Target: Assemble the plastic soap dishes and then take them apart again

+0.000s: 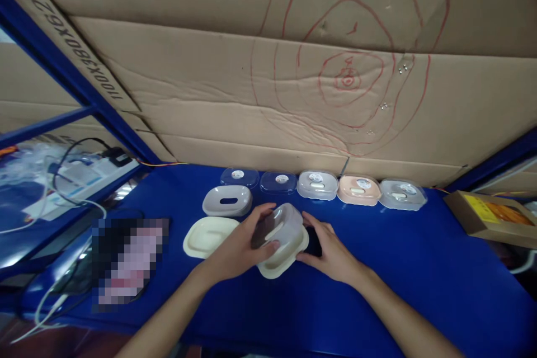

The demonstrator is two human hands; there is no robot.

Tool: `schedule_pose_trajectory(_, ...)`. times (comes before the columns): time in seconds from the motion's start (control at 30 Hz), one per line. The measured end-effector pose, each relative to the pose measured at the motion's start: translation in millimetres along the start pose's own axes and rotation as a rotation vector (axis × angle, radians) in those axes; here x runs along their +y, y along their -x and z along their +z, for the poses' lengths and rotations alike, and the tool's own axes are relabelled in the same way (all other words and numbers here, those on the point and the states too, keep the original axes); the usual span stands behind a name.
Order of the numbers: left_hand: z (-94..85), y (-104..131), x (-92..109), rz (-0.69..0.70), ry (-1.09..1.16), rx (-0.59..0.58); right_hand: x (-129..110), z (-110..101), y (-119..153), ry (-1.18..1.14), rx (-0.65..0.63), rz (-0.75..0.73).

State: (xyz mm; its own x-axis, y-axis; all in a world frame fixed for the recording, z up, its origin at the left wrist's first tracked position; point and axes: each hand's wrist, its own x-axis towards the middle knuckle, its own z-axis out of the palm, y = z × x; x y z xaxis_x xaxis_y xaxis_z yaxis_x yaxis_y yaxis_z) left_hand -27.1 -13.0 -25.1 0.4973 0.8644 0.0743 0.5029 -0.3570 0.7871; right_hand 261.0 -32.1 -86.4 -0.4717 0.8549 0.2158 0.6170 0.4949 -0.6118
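The left hand [245, 240] is curled round a tilted cream dish [274, 269] and clear lid [289, 218], above mid-table; the right hand [331, 249], half open, meets the right edge, firmness of grip unclear. This one looks partway! Beyond, a cream tray [205, 238] and grey slotted tray [216, 207] lie loose. At the back, two clear lids [278, 183] seemingly remain; three boxes [359, 191] already sit lidded.

The held dish [275, 271] looks smooth plastic, the cardboard [184, 59] matt
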Motion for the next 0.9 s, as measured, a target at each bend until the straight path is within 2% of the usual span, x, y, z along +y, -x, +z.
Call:
schedule_pose_trajectory(0.07,-5.7,-2,-1,0.033,-0.083,0.043,-2,-1,-1,0.019,-0.014,-0.048)
schedule_pose_trajectory(0.17,-11.7,-21,-4,0.080,-0.384,0.082,-9,-4,0,0.050,-0.045,-0.106)
schedule_pose_trajectory(0.23,-14.0,-39,-11,0.103,-0.509,0.041,-14,-6,1,0.075,-0.054,-0.131)
schedule_pose_trajectory(0.33,-15.7,-64,-25,0.154,-0.531,-0.071,-17,-7,3,0.110,-0.063,-0.165)
schedule_pose_trajectory(0.43,-15.2,-72,-33,0.187,-0.538,-0.119,-19,-5,5,0.148,-0.060,-0.209)
schedule_pose_trajectory(0.5,-12.0,-64,-28,0.194,-0.543,-0.105,-20,-1,6,0.164,-0.054,-0.226)
schedule_pose_trajectory(0.57,-3.3,-45,-16,0.200,-0.538,-0.061,-22,3,6,0.163,-0.046,-0.215)
schedule_pose_trajectory(0.63,12.7,-18,0,0.225,-0.516,0.005,-24,7,7,0.156,-0.031,-0.188)
schedule_pose_trajectory(0.73,45.6,21,14,0.322,-0.610,-0.018,-25,13,7,0.155,0.002,-0.135)
schedule_pose_trajectory(0.83,71.5,43,8,0.413,-0.744,0.038,-25,16,6,0.156,0.014,-0.122)
schedule_pose_trajectory(0.9,76.8,48,-2,0.422,-0.770,0.122,-24,13,5,0.161,0.015,-0.129)
